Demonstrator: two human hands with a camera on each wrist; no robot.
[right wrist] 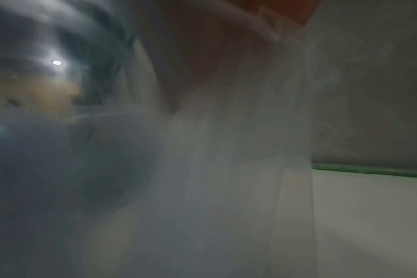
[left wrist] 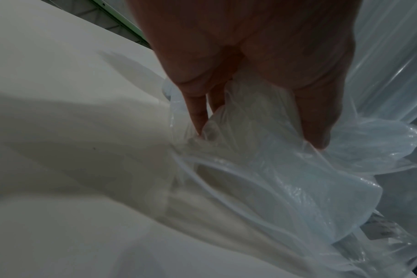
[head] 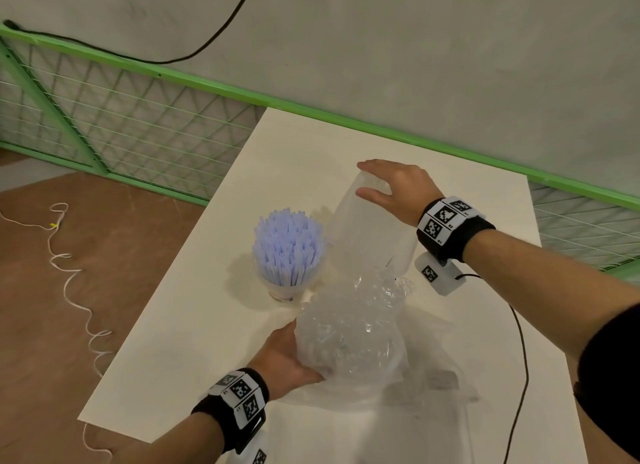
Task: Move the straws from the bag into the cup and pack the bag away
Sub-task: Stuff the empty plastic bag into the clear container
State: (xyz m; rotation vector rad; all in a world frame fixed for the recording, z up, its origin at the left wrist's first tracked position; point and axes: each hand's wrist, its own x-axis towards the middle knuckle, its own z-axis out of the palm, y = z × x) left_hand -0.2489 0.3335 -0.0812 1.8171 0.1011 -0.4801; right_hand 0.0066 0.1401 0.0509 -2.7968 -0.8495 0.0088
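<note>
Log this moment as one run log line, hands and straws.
straws: upright in cup | left hand: grips crumpled bag | right hand: holds bag's far end raised

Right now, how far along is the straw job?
Done: the straws stand in the cup. In hand: the left hand grips the crumpled end of the bag; the right hand holds its far end up. Left: packing the bag away.

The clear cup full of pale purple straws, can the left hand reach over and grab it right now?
Probably not yet. The left hand grips the crumpled clear plastic bag, so it is busy. The clear cup of pale purple straws stands just beyond, with bare white table between.
</note>
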